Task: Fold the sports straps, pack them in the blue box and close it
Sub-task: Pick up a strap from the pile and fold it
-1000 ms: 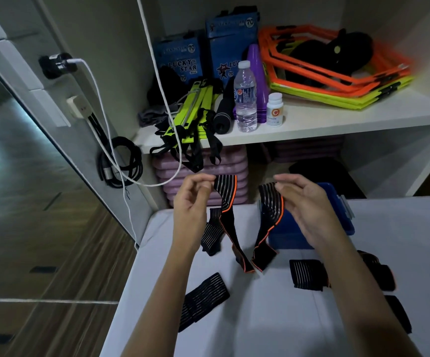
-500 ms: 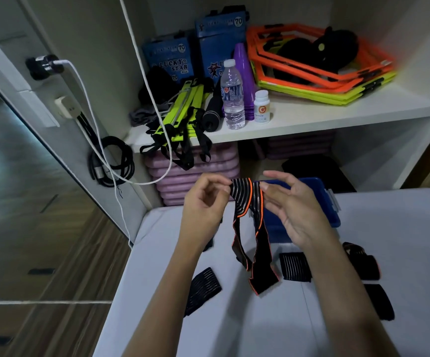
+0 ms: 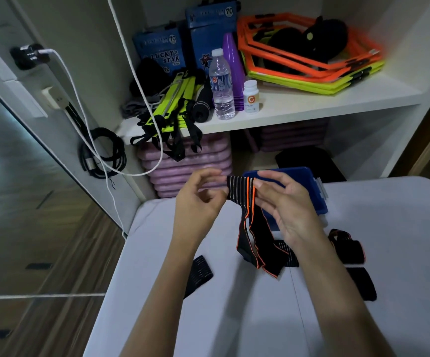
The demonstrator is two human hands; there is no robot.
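Note:
A black sports strap [image 3: 252,228] with orange edging and thin white stripes hangs doubled over between my hands, above the white table [image 3: 234,318]. My left hand [image 3: 198,202] pinches its top left end. My right hand [image 3: 283,202] pinches the top right, thumb on the orange edge. The two ends dangle side by side down to the table. The blue box [image 3: 309,186] stands behind my right hand at the table's far edge, partly hidden. Other black straps lie on the table: one [image 3: 199,273] by my left forearm, two [image 3: 348,249] [image 3: 362,283] at the right.
Past the table stands a white shelf unit [image 3: 286,112] holding a water bottle, a white pill bottle, purple cones, blue bags, a yellow-green ladder and orange hexagon rings. Pink mats are stacked underneath. White and black cables hang on the wall at left. Wooden floor lies to the left.
My hands have come together, bringing the strap's two halves side by side so it hangs doubled. The camera shifted a little; the straps on the table have not moved.

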